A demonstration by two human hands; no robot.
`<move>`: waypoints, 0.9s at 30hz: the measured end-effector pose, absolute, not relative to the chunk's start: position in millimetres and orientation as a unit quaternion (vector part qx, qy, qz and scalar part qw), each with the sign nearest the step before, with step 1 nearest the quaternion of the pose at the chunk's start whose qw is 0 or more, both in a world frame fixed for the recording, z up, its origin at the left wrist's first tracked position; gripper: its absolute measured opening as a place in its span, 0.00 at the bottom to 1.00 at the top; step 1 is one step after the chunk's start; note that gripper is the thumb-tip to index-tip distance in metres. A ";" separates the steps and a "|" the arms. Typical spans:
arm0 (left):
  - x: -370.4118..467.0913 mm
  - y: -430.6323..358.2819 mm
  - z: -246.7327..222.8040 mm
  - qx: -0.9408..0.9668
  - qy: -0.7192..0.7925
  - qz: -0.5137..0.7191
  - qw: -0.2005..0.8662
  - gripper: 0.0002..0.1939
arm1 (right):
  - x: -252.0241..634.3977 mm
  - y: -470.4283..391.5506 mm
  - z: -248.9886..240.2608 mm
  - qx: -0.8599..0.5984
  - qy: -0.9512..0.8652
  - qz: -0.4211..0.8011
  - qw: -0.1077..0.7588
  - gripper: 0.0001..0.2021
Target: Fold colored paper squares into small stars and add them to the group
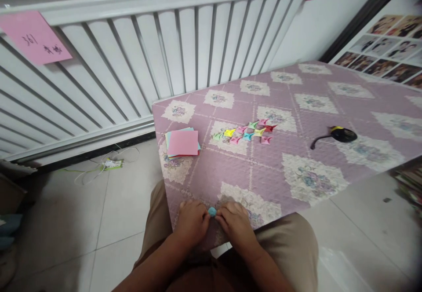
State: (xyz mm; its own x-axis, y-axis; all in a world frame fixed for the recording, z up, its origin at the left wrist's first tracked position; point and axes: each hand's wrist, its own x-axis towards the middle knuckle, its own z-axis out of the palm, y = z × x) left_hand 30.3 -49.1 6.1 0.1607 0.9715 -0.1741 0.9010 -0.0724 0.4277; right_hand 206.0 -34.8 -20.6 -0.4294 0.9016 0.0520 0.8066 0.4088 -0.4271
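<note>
At the near edge of the table, a small light-blue folded paper piece [212, 212] is pinched between my two hands. My left hand [193, 219] grips its left side with closed fingers. On its right side, my right hand [235, 221] holds it between thumb and fingers. The exact folds are too small to make out. Beyond my left hand lies a stack of coloured paper squares [183, 143], with a pink sheet on top. Further off, to the right of the stack, several small folded paper shapes [248, 136] in green, yellow, pink, blue and red sit in slanting rows.
A purple floral cloth covers the table [214, 177]. A black object with a curved stem [343, 135] lies at the right. Behind the table stands a white radiator [184, 41] bearing a pink note [34, 37]. A power strip [112, 164] with cables lies on the floor.
</note>
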 end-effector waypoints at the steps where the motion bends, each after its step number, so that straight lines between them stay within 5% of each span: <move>1: 30.3 -47.0 7.8 0.728 0.644 0.067 0.227 0.08 | 205.9 -34.8 -20.6 -0.521 -0.826 0.164 0.139 0.04; 27: 24.7 -5.4 24.6 0.710 0.627 -0.117 0.299 0.12 | 193.0 -29.5 -11.2 -0.590 -0.789 0.141 0.102 0.07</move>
